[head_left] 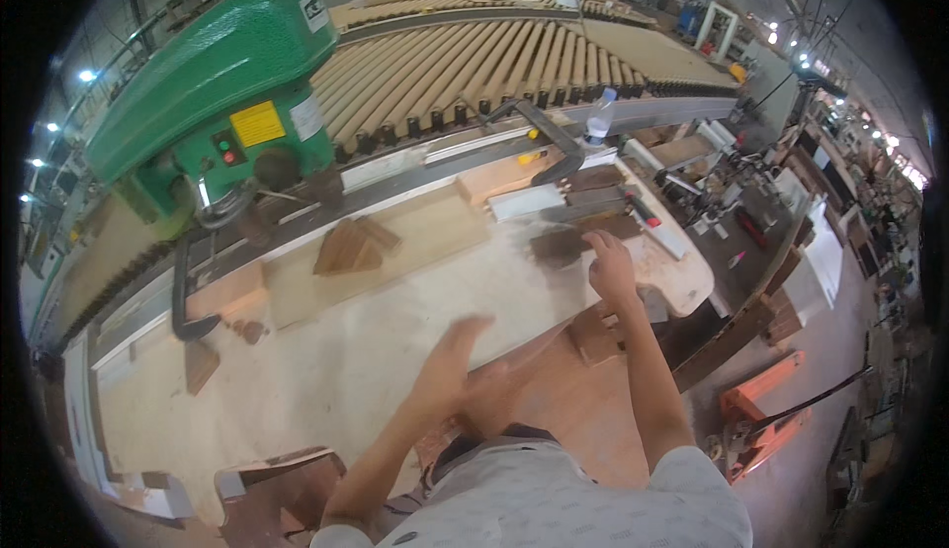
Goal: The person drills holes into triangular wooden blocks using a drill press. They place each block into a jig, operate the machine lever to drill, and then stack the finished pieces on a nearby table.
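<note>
At the left end of the pale table (326,380), a black clamp (180,296) grips the back edge, probably to keep the long fence from shifting. Above it hangs the green machine (213,84), its head over the back edge, seemingly so that work on the table can reach it. Next, brown wood pieces (351,247) lie together on a flat panel, perhaps set aside there within reach. The left hand (445,365), blurred, hovers over the front of the table, fingers loosely extended and nothing visible in them. A second clamp (561,138) stands at the back, likely pinning the fence's other end. In front of it lies a dark wood block (556,248), on the table's right side. The right hand (611,263) is just beside it, fingers bent; whether they touch or grasp it, I cannot tell.
</note>
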Tool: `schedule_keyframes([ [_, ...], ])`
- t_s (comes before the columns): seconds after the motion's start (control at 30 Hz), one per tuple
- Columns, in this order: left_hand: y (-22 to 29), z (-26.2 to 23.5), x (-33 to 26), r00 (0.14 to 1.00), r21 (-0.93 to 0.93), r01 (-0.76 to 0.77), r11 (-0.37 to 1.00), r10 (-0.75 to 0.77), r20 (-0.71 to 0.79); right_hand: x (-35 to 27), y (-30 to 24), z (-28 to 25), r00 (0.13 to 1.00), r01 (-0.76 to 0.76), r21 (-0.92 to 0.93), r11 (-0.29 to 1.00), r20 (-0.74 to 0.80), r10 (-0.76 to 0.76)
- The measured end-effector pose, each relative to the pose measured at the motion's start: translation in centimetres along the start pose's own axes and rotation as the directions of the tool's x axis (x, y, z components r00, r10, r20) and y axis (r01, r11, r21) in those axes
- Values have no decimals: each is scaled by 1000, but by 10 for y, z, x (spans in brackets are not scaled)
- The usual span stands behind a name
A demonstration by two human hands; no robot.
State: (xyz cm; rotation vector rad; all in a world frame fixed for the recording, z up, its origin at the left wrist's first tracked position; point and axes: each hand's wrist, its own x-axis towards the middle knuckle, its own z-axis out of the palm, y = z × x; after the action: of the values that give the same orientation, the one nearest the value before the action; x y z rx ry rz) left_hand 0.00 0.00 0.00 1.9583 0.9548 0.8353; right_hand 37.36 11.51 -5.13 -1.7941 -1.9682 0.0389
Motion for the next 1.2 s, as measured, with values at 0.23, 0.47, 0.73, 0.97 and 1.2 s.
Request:
schedule_keyframes([
  [0.23, -59, 44, -38, 996, 512, -83, 855, 49, 79, 63, 39, -3, 932, 346, -174, 922, 177, -316],
  [0.47, -62, 46, -23, 996, 580, 62, 812, -10, -91, 140, 44, -73, 881, 473, -52, 879, 25, -473],
  [0.73, -55, 54, 1, 986, 653, 143, 744, -51, -158, 202, 139, -18, 904, 399, 57, 915, 143, -404],
  [0.97, -59, 50, 1, 953, 442, 299, 846, -244, -178, 114, 146, -19, 975, -97, 560, 823, -114, 192],
  [1.2, -90, -36, 10, 765, 404, 515, 756, -193, -614, 43, -10, 39, 987, -118, 801, 587, 157, -17],
])
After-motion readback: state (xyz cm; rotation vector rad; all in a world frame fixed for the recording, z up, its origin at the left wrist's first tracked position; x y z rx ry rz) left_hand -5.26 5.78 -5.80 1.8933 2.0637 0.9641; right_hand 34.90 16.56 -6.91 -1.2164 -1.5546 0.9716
